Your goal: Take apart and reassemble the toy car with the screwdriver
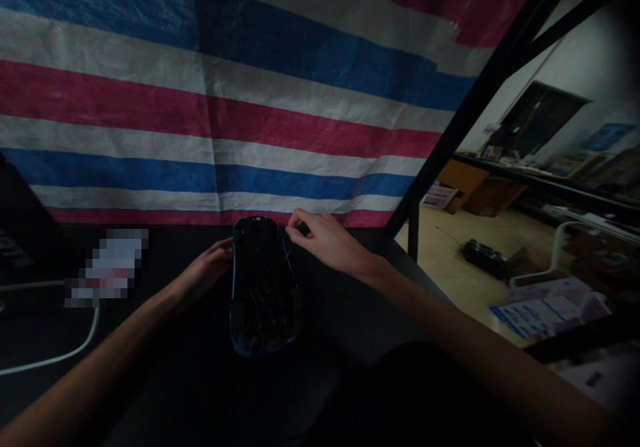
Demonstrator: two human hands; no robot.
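Observation:
A dark toy car (265, 280) with blue edges lies upside down on the black table, its underside facing up. Along its left side, my left hand (217, 260) steadies it, fingers closed against the body and partly hidden by it. My right hand (320, 237) is at the car's upper right corner, near a wheel position. Its thumb and index finger are pinched together. Something small and dark may be within the curled fingers, but the dim light keeps me from making it out.
A blurred-out flat item (115, 260) lies on the left with a white cable (93, 333) beside it. A striped plastic sheet (250, 120) hangs behind the table. A black frame post (453, 133) rises on the right; boxes and papers (540, 307) lie beyond it.

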